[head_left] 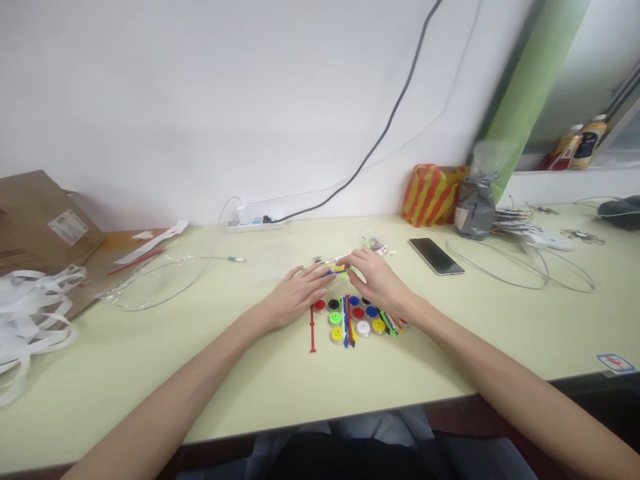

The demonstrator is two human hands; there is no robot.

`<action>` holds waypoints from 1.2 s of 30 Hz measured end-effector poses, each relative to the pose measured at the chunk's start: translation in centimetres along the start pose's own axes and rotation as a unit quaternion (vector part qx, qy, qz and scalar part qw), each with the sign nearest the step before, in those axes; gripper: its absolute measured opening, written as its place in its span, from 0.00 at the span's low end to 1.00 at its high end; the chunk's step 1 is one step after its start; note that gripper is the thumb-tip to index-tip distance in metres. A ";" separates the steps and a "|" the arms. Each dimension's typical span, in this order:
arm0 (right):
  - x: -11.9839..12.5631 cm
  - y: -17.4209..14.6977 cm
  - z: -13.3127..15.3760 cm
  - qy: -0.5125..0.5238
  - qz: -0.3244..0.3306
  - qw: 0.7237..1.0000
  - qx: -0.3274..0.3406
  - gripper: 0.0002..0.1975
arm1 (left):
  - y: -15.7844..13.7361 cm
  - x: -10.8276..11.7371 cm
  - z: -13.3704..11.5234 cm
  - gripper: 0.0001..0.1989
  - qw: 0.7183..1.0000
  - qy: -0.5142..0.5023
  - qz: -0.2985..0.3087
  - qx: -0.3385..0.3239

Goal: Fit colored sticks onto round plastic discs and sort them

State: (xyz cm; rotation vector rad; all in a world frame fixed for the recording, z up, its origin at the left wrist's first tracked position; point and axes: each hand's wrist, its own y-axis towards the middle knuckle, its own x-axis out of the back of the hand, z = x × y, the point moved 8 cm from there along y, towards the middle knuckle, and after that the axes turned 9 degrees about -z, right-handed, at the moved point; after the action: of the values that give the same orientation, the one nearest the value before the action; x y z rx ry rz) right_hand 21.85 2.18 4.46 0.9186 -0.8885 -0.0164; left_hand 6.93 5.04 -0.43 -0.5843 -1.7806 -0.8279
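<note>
My left hand (297, 293) lies low over the table with its fingers stretched out, fingertips at a small group of thin coloured strips (334, 269). From the other side my right hand (375, 277) reaches the same strips, fingers bent and thumb apart; no held thing shows between them. Just below the hands sit several round discs, among them a green disc (335, 319), a white disc (363, 328) and a yellow disc (379, 326). Slim arrow-ended pieces, such as a blue one (346, 327), lie among them. A red strip (313, 330) lies alone at the left.
A phone (437, 257) lies right of my right hand, near a looped grey cable (500, 273). Behind stand a striped bag (430, 197) and a grey bag (475, 207). A power strip (255, 225) is by the wall. At left are white ribbons (37, 310) and a cardboard box (45, 220).
</note>
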 end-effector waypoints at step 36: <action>-0.6 -0.3 -0.3 -0.012 0.021 1.000 -0.013 0.13 | -0.3 3.6 3.3 0.14 0.980 0.042 -0.185 0.053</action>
State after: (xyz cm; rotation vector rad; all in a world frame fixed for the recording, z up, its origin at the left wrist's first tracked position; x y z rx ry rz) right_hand 21.80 2.39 3.74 0.8772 -0.9276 -0.0037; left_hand 3.50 7.34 2.16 -0.1445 -1.8691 -0.9854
